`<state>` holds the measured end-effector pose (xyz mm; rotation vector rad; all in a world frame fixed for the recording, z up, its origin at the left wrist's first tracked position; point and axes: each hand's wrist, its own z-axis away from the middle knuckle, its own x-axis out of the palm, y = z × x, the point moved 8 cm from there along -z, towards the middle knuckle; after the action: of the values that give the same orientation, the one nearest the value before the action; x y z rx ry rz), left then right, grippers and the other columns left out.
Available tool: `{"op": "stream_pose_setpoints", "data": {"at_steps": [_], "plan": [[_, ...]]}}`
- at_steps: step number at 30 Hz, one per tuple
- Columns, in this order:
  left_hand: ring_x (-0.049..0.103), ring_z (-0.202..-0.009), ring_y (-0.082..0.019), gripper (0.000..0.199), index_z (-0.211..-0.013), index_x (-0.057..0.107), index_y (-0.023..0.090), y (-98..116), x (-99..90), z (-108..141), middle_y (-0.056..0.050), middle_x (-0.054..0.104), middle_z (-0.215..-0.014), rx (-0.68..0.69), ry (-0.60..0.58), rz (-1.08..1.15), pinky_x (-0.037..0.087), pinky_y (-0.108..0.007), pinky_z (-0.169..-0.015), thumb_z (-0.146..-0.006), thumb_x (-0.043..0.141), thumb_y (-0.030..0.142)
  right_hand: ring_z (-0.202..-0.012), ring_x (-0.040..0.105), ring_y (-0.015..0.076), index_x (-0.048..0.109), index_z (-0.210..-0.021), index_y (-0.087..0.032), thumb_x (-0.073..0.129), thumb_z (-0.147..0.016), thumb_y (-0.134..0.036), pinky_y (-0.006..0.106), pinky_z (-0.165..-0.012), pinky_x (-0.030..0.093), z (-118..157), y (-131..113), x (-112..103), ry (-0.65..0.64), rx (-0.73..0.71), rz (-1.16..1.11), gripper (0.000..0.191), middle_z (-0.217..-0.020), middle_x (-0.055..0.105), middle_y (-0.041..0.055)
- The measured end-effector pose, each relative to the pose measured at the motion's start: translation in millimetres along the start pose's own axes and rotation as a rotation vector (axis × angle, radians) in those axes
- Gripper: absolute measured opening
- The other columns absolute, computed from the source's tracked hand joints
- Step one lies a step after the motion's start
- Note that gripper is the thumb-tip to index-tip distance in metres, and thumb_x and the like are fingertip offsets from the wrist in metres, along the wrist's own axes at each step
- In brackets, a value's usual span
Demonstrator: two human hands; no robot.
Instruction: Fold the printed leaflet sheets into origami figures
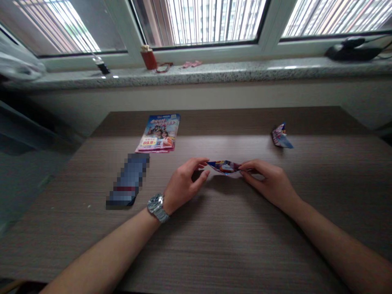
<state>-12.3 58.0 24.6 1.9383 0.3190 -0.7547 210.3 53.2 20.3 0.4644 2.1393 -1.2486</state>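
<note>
The folded paper (226, 166), with blue and colourful print, was between the two hands, in front of the person and seemingly a little above the table (214, 253), because a shadow lay under it. The right hand (271, 177) pinched its right end between thumb and fingers. The left hand (183, 181), with a metal watch (157, 207) at the wrist, was at the other end: its fingers reached the pointed left tip, but the thumb stood apart below, so there was no pinch there; whether a fingertip really touched the tip, I could not tell. In my judgement, the right pinch therefore carried most of the paper, and if it became loose, the piece could turn or drop. If the left thumb came up too strongly, the thin tip could be bent or crushed. Pulling both ends outward could spread the folds or make a tear, and a thin sheet like this could also spring out of its crease by itself. The second folded piece (280, 136) stood well apart, beyond the right hand, and the printed leaflets (161, 132) lay far to the left, near a pixelated dark object (128, 179), so catching on them seemed unlikely.
</note>
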Motion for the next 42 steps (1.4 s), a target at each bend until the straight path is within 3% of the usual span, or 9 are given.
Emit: {"op": "stream_pose_setpoints", "data": {"at_steps": [9,17,24,31,35,42], "plan": [[0.065,-0.105,-0.02,0.022,-0.118,0.063,0.021,-4,5.2,-1,-0.007,0.067,-0.115,-0.028,-0.068,-0.051,0.052,-0.034,-0.095,-0.099,0.056,0.027,-0.081,0.072,0.0218,0.071,-0.097,-0.021,0.066,-0.09,-0.03,0.035,-0.071,0.059,-4,45,-27,0.158,0.218,0.051,0.012,-0.097,0.075,0.0052],[0.062,-0.11,-0.022,0.019,-0.114,0.066,0.021,-3,9.9,-1,-0.008,0.066,-0.116,-0.014,-0.104,-0.096,0.049,-0.036,-0.098,-0.099,0.055,0.028,-0.078,0.073,0.0231,0.073,-0.096,-0.024,0.068,-0.088,-0.035,0.037,-0.072,0.059,-5,56,-33,0.17,0.291,0.087,0.015,-0.095,0.077,0.0044],[0.062,-0.111,-0.022,0.019,-0.114,0.067,0.021,-4,9.8,-1,-0.008,0.065,-0.117,-0.013,-0.101,-0.086,0.048,-0.038,-0.1,-0.099,0.055,0.027,-0.076,0.072,0.022,0.072,-0.107,-0.024,0.069,-0.087,-0.044,0.035,-0.067,0.058,-5,58,-37,0.187,0.322,0.059,0.027,-0.096,0.076,0.0051],[0.062,-0.109,-0.022,0.019,-0.112,0.067,0.021,-2,9.0,-1,-0.008,0.065,-0.116,-0.016,-0.103,-0.069,0.049,-0.037,-0.099,-0.098,0.056,0.028,-0.08,0.069,0.0203,0.069,-0.105,-0.023,0.067,-0.087,-0.042,0.035,-0.075,0.056,-2,76,-78,0.382,0.377,0.201,0.026,-0.106,0.073,0.0069],[0.062,-0.109,-0.022,0.018,-0.112,0.067,0.021,-3,9.0,-2,-0.008,0.065,-0.116,-0.014,-0.107,-0.063,0.049,-0.037,-0.099,-0.098,0.056,0.027,-0.079,0.067,0.0194,0.068,-0.111,-0.019,0.069,-0.084,-0.044,0.031,-0.067,0.053,1,95,-101,0.446,0.449,0.332,0.037,-0.112,0.069,0.0111],[0.062,-0.109,-0.021,0.018,-0.112,0.067,0.022,-3,9.0,0,-0.007,0.065,-0.116,-0.014,-0.104,-0.051,0.049,-0.036,-0.099,-0.099,0.055,0.027,-0.074,0.056,0.0219,0.071,-0.107,-0.016,0.074,-0.076,-0.047,0.04,-0.077,0.048,4,128,-118,0.475,0.519,0.451,0.044,-0.091,0.063,0.0086]]}}
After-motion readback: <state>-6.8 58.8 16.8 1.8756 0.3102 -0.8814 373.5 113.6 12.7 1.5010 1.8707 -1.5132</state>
